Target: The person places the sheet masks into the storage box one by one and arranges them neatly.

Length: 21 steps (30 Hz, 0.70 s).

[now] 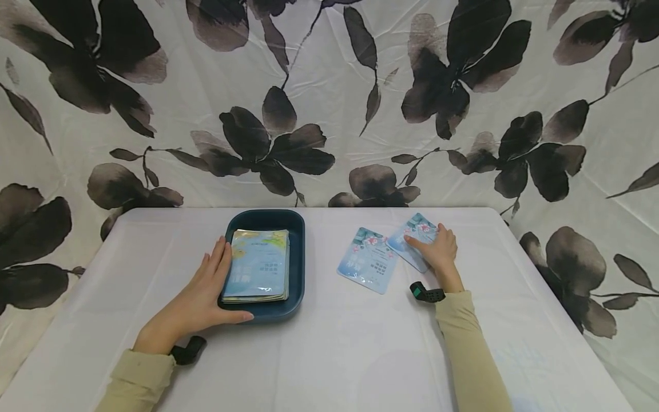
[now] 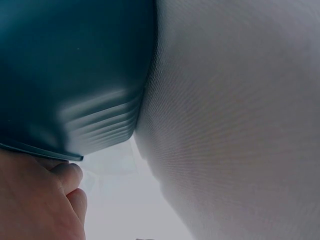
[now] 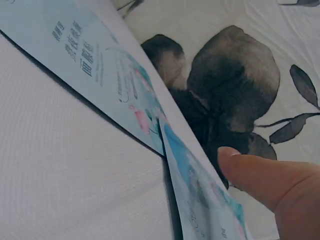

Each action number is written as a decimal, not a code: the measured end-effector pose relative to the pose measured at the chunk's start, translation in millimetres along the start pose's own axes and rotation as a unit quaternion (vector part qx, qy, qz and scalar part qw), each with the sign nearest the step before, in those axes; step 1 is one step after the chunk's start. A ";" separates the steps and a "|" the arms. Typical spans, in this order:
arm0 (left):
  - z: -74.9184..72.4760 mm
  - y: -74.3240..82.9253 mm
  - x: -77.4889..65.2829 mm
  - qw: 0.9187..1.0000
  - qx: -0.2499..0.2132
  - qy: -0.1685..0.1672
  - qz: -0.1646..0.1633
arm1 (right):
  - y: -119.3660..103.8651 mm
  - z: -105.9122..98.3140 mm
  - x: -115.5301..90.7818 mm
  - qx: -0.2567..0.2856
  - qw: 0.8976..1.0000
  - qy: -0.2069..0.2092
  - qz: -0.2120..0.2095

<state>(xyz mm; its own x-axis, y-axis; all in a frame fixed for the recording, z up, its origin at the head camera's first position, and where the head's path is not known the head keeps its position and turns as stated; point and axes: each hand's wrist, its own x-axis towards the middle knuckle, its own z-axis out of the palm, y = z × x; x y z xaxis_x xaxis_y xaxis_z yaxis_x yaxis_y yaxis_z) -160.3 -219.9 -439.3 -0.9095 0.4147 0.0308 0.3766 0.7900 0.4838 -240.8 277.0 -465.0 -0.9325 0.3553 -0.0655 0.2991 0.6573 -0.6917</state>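
My left hand (image 1: 203,292) lies along the left side of a dark blue tray (image 1: 297,286), fingers straight on its rim and thumb at the near corner. In the tray lies a stack of blue-and-yellow sachets (image 1: 259,263). To the right, my right hand (image 1: 440,249) spreads over a light blue face mask sachet (image 1: 416,232) with pink flowers, fingertips at its far right edge. In the right wrist view the straight thumb (image 3: 255,172) appears above this sachet; the other fingers are hidden. A matching sachet (image 1: 368,263) lies beside it, their corners overlapping.
Everything rests on a white-covered table (image 1: 329,355). Behind it hangs a pale cloth (image 1: 319,68) with dark flowers, also visible past the table's right edge. A black wrist device (image 1: 427,292) is on the right wrist, another (image 1: 189,350) on the left.
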 end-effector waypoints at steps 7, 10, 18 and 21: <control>-0.7 0.0 0.1 1.000 0.001 0.002 0.007 | 1.2 4.7 -4.0 -0.075 0.997 -0.014 -0.033; -1.0 0.0 -0.4 1.000 0.001 0.003 0.007 | 2.3 6.5 -4.7 -0.060 0.998 0.007 -0.036; -0.5 0.1 0.0 1.000 -0.002 0.004 0.007 | 8.4 8.6 -4.1 0.069 0.992 0.108 0.003; -0.4 -1.0 0.2 1.000 -0.004 0.003 0.010 | 9.5 8.3 -4.8 0.116 0.985 0.129 0.020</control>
<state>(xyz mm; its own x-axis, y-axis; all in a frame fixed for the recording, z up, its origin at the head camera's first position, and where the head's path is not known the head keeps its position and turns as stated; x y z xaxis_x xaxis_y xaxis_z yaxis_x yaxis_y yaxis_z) -160.9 -220.8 -439.4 -0.9023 0.4287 0.0455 0.3942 0.7776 0.4898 -235.1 276.1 -477.2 -0.8299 0.5536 0.0686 0.2517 0.4815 -0.8395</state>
